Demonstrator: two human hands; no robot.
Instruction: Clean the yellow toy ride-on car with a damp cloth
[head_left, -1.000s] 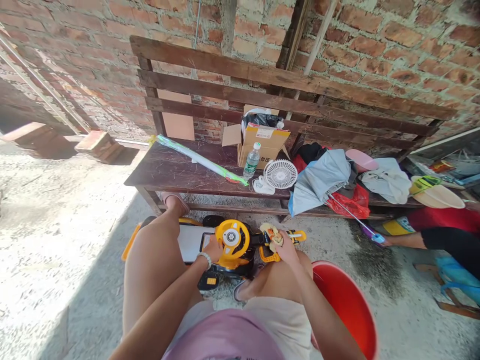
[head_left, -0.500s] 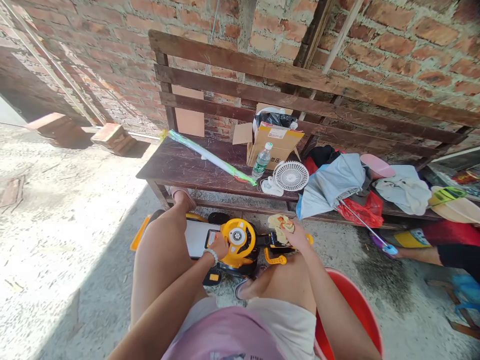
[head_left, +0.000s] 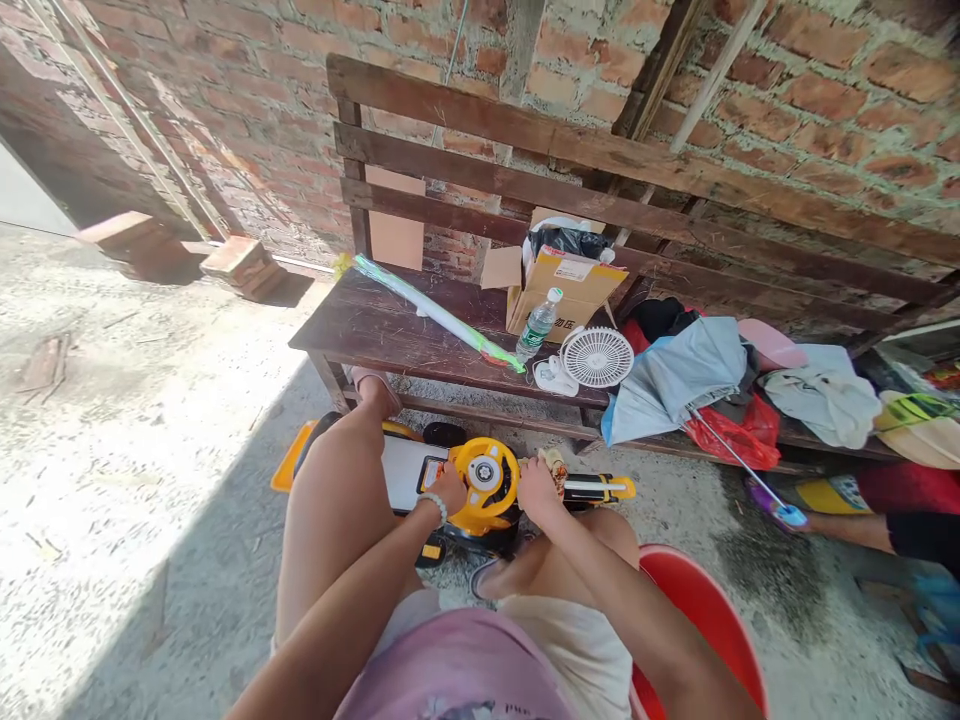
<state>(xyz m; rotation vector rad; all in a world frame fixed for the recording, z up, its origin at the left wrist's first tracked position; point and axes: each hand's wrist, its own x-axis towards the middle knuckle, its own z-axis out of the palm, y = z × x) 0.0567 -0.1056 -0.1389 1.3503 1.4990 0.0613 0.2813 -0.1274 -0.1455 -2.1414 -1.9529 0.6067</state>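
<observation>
A yellow and black toy ride-on car (head_left: 420, 470) stands on the concrete between my knees, its yellow steering wheel (head_left: 486, 477) facing up. My left hand (head_left: 448, 490), with a bead bracelet on the wrist, grips the wheel's left rim. My right hand (head_left: 538, 487) rests at the wheel's right side, closed around a small yellowish rag (head_left: 556, 464) that touches the car.
A dark wooden bench (head_left: 390, 335) ahead carries a cardboard box (head_left: 559, 285), a water bottle (head_left: 538, 324), a white fan (head_left: 598, 357), a long wrapped roll (head_left: 435, 312) and a grey umbrella (head_left: 675, 375). A red tub (head_left: 705, 625) sits at my right. Another person's arm (head_left: 862, 525) lies at right.
My right hand with the rag has moved left from the car's yellow handle part to the steering wheel's right side. The view has shifted left and up slightly.
</observation>
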